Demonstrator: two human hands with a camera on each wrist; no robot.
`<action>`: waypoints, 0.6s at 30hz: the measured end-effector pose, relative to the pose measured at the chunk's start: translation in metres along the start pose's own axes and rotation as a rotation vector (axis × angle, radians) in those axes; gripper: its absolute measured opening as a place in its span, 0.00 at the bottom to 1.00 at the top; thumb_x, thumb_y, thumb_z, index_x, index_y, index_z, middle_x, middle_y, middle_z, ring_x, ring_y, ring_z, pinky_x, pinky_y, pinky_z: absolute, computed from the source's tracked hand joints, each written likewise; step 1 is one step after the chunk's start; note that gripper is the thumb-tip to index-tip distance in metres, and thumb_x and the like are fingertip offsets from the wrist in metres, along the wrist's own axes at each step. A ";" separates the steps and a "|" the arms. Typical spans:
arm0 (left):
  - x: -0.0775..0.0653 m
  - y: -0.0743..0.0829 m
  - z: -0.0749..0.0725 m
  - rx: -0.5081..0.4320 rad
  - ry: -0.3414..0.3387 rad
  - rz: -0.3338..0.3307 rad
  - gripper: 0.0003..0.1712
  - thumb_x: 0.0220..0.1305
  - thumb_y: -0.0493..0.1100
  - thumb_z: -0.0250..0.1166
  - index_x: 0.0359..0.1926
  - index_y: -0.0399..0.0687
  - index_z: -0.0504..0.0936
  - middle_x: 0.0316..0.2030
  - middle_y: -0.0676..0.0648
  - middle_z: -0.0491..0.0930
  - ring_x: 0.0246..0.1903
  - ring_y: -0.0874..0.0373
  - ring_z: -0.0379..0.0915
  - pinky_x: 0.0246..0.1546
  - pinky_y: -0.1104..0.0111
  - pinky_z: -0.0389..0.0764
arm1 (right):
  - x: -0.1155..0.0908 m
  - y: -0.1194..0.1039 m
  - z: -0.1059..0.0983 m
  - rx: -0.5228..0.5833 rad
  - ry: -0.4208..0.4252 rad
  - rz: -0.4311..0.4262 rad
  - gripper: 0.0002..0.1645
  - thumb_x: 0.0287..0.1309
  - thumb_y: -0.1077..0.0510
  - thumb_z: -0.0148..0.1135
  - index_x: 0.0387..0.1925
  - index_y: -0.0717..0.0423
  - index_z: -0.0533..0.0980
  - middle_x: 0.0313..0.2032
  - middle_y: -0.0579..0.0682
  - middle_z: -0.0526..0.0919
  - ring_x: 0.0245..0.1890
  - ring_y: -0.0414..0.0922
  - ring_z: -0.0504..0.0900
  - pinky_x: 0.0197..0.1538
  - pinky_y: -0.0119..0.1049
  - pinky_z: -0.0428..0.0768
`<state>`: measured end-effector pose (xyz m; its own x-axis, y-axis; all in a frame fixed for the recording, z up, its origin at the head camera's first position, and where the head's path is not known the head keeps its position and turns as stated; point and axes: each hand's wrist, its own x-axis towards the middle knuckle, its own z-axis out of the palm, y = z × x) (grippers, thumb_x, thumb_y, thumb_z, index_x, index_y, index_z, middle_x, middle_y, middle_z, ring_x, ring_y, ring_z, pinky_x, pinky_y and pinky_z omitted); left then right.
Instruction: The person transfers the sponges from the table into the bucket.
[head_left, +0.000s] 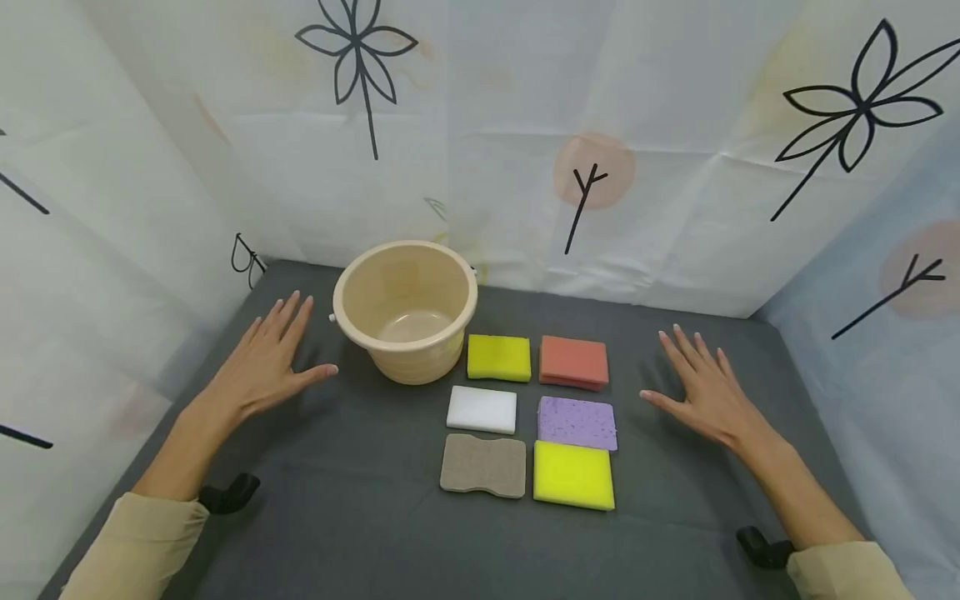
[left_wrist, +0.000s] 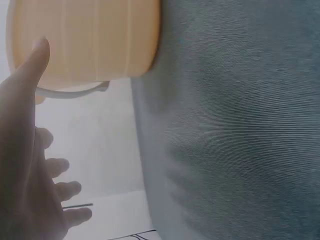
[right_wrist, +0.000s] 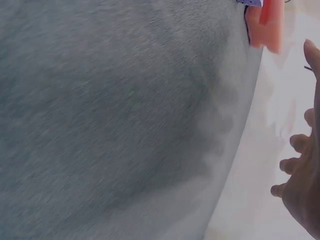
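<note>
Nearest, beige sleeves (head_left: 138,537) come in at left and right, each with a black wrist mount (head_left: 231,493) beside its cuff, over a dark grey tablecloth (head_left: 375,542). Next lie a notched taupe sponge (head_left: 483,467) and, to its right, a bright yellow sponge (head_left: 573,475). Just beyond them sit a white sponge (head_left: 482,410) and, on the right, a pitted purple sponge (head_left: 577,422), its near edge meeting the bright yellow one. Well apart, the left hand (head_left: 262,364) and the right hand (head_left: 708,393) hover above the cloth, fingers straight, thumbs held away from them. Farther off are a greenish-yellow sponge (head_left: 498,358) and a coral sponge (head_left: 573,362) to its right. A cream bucket (head_left: 420,362) stands upright at far left, near the left hand's thumb. Behind everything hangs a white curtain (head_left: 495,100) printed with black-outlined flowers.
</note>
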<state>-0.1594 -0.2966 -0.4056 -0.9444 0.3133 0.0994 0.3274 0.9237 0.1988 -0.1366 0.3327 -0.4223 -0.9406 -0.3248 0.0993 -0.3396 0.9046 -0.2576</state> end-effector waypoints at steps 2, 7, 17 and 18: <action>0.003 0.002 -0.005 -0.008 0.016 0.013 0.64 0.59 0.72 0.63 0.80 0.50 0.36 0.78 0.40 0.34 0.75 0.36 0.37 0.67 0.39 0.48 | 0.009 -0.003 -0.001 0.013 0.003 -0.021 0.60 0.60 0.35 0.64 0.79 0.55 0.44 0.76 0.65 0.45 0.74 0.67 0.42 0.70 0.66 0.36; 0.013 0.009 -0.014 -0.023 0.085 0.067 0.67 0.57 0.70 0.67 0.80 0.50 0.36 0.78 0.40 0.40 0.72 0.34 0.47 0.66 0.39 0.53 | 0.030 -0.011 -0.001 0.041 -0.002 -0.069 0.60 0.58 0.36 0.67 0.79 0.55 0.46 0.76 0.64 0.48 0.73 0.68 0.48 0.68 0.67 0.45; 0.017 0.029 -0.012 -0.136 0.077 0.075 0.67 0.56 0.67 0.70 0.80 0.59 0.33 0.78 0.43 0.43 0.67 0.33 0.58 0.54 0.38 0.68 | 0.049 -0.027 0.004 0.092 -0.049 -0.119 0.59 0.55 0.39 0.71 0.78 0.55 0.51 0.73 0.65 0.57 0.68 0.67 0.60 0.61 0.68 0.63; 0.017 0.031 -0.012 -0.153 0.066 0.068 0.66 0.57 0.66 0.70 0.80 0.61 0.32 0.78 0.44 0.43 0.67 0.33 0.59 0.52 0.38 0.69 | 0.051 -0.028 0.005 0.097 -0.055 -0.124 0.58 0.55 0.40 0.71 0.77 0.56 0.52 0.72 0.65 0.58 0.68 0.67 0.60 0.61 0.68 0.63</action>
<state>-0.1650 -0.2650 -0.3855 -0.9176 0.3540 0.1808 0.3959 0.8550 0.3350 -0.1750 0.2890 -0.4150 -0.8892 -0.4498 0.0839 -0.4500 0.8263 -0.3387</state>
